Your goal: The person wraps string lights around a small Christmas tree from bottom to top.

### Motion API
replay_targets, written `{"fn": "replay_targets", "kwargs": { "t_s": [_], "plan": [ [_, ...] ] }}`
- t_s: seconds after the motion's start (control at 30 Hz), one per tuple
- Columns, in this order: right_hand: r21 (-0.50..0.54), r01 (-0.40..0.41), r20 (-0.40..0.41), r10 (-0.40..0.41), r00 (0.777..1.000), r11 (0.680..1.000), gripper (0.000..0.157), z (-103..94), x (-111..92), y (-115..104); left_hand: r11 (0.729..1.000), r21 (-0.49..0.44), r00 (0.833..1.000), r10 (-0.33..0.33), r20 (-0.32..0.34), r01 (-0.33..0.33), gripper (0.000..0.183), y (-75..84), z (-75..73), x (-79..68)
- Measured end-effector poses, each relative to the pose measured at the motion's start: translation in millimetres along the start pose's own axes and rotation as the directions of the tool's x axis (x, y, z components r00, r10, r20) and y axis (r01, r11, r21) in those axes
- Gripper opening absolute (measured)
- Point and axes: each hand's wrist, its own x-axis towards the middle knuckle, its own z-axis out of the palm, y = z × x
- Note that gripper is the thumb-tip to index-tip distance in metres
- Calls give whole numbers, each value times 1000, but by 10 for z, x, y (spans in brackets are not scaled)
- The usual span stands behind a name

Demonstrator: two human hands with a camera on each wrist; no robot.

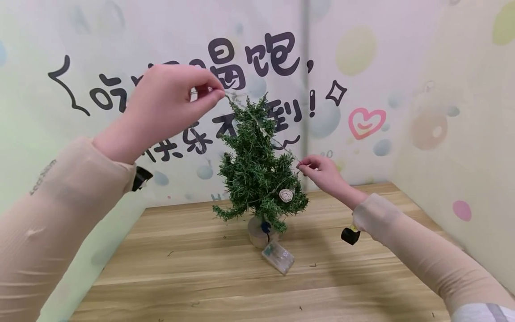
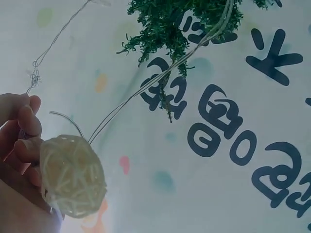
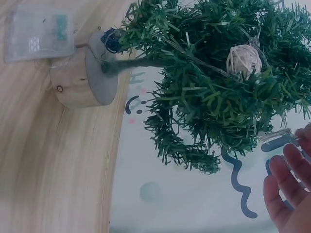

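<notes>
The left fingers pinched the wire beside the tree's top; the right fingers pinched it at the tree's right edge. The tree stood near the table's back edge, with room at both sides.

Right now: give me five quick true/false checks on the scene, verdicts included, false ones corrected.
1. The left hand and right hand both pinch thin wire. True.
2. The left hand is lower than the right hand. False: it is higher.
3. The tree stands upright on a round base. True.
4. The clear box hangs from the tree. False: it lies on the table.
5. A pale woven ball shows low on the tree. True.
</notes>
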Motion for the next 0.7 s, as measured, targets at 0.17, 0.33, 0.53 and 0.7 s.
{"fn": "replay_targets", "kwargs": {
  "t_s": [0.17,0.33,0.53,0.7],
  "plan": [
    [45,-81,55,79,995,996,26,20,49,-7,997,74,1000,18,17,-19,20,13,35,181],
    [80,-128,147,115,982,989,29,-7,109,-49,989,147,999,-13,44,7,23,0,37,333],
    [9,-122,208,118,971,992,33,-181,126,-142,981,188,995,-53,85,36,24,14,32,444],
    [19,-121,118,118,986,992,32,-410,200,-398,980,195,992,-53,113,31,24,41,49,475]
  ]
}}
